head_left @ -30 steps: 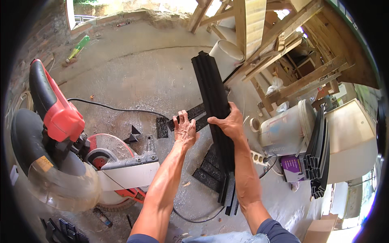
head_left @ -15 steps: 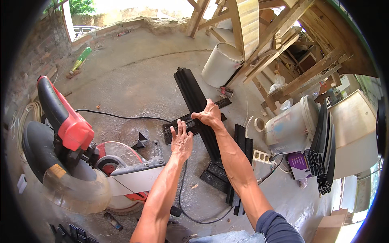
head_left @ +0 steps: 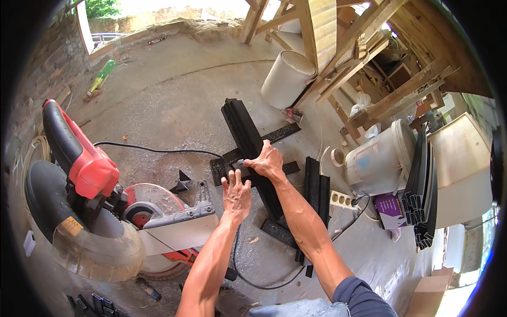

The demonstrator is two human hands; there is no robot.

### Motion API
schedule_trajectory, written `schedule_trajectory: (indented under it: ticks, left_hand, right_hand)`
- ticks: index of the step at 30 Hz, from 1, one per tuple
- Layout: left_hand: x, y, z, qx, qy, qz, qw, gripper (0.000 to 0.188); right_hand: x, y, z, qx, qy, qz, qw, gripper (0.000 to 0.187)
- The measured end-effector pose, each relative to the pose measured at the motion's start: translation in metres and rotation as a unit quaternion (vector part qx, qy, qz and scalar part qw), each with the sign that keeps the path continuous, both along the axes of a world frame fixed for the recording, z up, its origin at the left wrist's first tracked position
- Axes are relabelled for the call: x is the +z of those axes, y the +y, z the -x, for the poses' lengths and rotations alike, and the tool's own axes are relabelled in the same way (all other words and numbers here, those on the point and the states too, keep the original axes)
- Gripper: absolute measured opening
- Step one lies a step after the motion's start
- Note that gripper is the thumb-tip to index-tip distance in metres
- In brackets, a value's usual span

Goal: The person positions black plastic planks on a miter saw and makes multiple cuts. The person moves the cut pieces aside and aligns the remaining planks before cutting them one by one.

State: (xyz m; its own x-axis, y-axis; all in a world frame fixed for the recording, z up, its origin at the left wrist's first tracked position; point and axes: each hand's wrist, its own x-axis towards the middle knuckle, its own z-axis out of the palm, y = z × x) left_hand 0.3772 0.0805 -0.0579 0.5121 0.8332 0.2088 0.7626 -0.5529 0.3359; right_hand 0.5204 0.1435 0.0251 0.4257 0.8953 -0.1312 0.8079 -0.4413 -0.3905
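Observation:
A bundle of long black grooved profiles point(head_left: 240, 124) lies slantwise in the middle, across flat black strips point(head_left: 285, 131) on the floor. My right hand point(head_left: 265, 161) is closed over the bundle, thumb on its left side. Just to the left, my left hand point(head_left: 236, 198) is open, fingers stretched toward the bundle; whether the fingertips touch it I cannot tell. A small greyish bit shows by my right thumb, too small to name. Under the bundle's near end sits a short black piece point(head_left: 279, 232). More black profiles point(head_left: 316, 193) lie beside my right forearm.
At left stands a red and black mitre saw point(head_left: 95, 169) with a round blade and a cable. Black offcuts point(head_left: 181, 182) lie near its fence. A power strip point(head_left: 342, 200), white buckets point(head_left: 376, 158), a purple box point(head_left: 390, 211) and wooden trestles point(head_left: 319, 37) occupy the right.
The bundle has shifted a little toward me, its far end now lower in view. My right hand has moved slightly the same way; my left hand's fingers have drawn back a little.

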Motion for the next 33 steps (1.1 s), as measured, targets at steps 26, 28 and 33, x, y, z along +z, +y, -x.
schedule_trajectory:
  ticks: [26,28,33]
  left_hand:
    - [0.216,-0.156,0.244,-0.233,-0.017,0.202,0.951,0.052]
    - [0.242,-0.170,0.278,-0.219,0.083,0.311,0.921,0.061]
    - [0.282,-0.216,0.368,-0.125,0.130,0.351,0.919,0.069]
  right_hand:
    - [0.009,-0.196,-0.128,-0.197,-0.057,-0.149,0.967,0.049]
    - [-0.009,-0.261,-0.153,-0.249,-0.099,-0.112,0.957,0.052]
    - [-0.031,-0.324,-0.120,-0.259,-0.040,0.050,0.964,0.075]
